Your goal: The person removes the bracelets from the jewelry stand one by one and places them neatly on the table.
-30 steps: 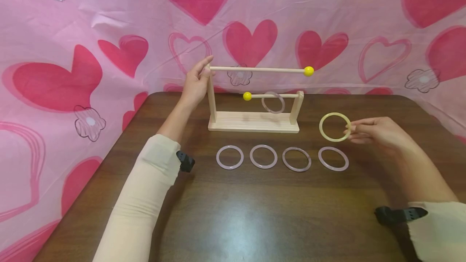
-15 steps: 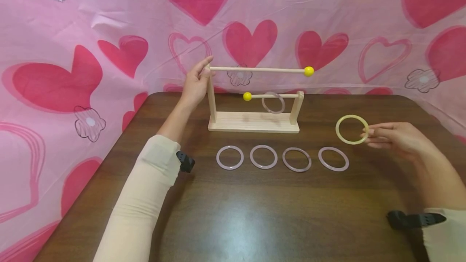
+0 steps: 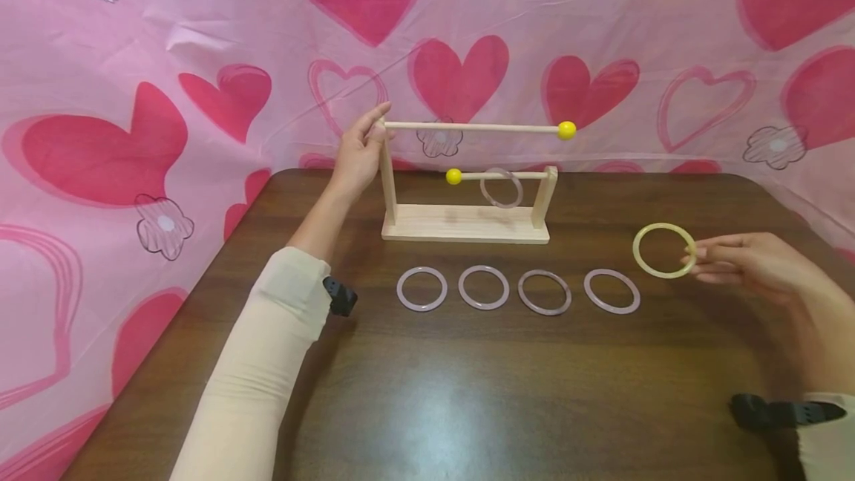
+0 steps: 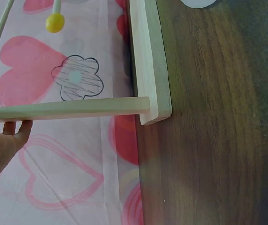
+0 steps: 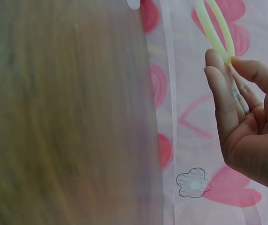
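Observation:
A pale wooden stand (image 3: pixel 461 223) has a tall left post and a shorter right post, each bearing a horizontal rod tipped with a yellow ball. My left hand (image 3: pixel 359 158) holds the top of the tall post, thumb in front; its fingertips show against the post (image 4: pixel 68 108) in the left wrist view. One translucent lilac bangle (image 3: pixel 506 205) hangs on the lower rod. To the right of the stand, my right hand (image 3: pixel 755 266) pinches a yellow bangle (image 3: pixel 664 226) by its right edge, above the table. In the right wrist view, thumb and fingertips meet on the yellow bangle (image 5: pixel 208 26).
Several lilac bangles (image 3: pixel 422 309) lie flat in a row on the brown wooden table (image 3: pixel 467 384), in front of the stand. Behind the table hangs a pink cloth (image 3: pixel 521 28) with hearts. A dark strap (image 3: pixel 788 413) sits on the right wrist.
My right hand has carried the yellow bangle rightward and a little toward me, away from the stand. The left hand, the stand and the lilac bangles have stayed put.

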`<state>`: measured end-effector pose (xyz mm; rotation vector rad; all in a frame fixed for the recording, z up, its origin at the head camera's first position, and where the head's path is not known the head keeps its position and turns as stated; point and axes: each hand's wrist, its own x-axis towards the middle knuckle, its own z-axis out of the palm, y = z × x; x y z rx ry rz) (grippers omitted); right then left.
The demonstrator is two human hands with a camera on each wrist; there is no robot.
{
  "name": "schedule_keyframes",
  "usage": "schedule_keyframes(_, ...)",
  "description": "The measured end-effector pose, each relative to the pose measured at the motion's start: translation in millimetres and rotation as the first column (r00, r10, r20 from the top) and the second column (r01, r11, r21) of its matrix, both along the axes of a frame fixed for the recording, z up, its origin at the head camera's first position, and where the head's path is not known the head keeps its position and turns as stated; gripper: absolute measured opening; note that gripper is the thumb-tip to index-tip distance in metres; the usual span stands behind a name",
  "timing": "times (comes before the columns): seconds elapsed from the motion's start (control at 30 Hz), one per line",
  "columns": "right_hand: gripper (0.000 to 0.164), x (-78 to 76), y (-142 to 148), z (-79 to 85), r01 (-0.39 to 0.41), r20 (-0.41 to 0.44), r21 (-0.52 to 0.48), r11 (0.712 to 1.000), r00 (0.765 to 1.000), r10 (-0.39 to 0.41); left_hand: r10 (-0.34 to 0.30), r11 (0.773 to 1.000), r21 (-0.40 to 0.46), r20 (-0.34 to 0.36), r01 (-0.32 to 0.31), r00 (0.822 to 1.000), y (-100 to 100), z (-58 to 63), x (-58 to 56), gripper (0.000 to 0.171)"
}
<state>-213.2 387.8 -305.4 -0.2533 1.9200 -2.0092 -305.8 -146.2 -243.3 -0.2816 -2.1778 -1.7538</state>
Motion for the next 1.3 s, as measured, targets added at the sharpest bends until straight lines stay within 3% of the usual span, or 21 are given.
schedule_keyframes(0.3,0.044,1.4,12.9,-2.0,-0.154,0.037,-0.032,0.988,0.987,0.155,-0.006,1.000,0.000,-0.010,0.006,1.000,0.7,0.0,-1.0,0.038)
schedule_keyframes(0.77,0.045,3.0,21.6,-4.2,-0.176,0.079,0.084,0.981,0.982,0.169,-0.013,1.000,0.001,0.007,0.013,1.000,0.8,0.5,-1.5,0.038)
schedule_keyframes(0.93,0.046,2.6,24.8,-4.1,-0.161,0.075,0.180,0.970,0.986,0.149,-0.003,1.000,-0.009,0.003,0.003,1.000,0.3,0.5,-0.6,0.038)
schedule_keyframes(1.1,0.044,2.6,29.1,-5.0,-0.186,0.107,0.185,0.965,0.980,0.169,-0.009,1.000,-0.007,-0.006,0.009,1.000,0.2,0.0,-1.3,0.038)
schedule_keyframes(1.3,0.042,5.6,30.7,-5.5,-0.158,0.089,0.334,0.929,0.987,0.136,-0.002,1.000,-0.013,-0.006,0.002,1.000,-0.5,-0.1,-1.5,0.037)
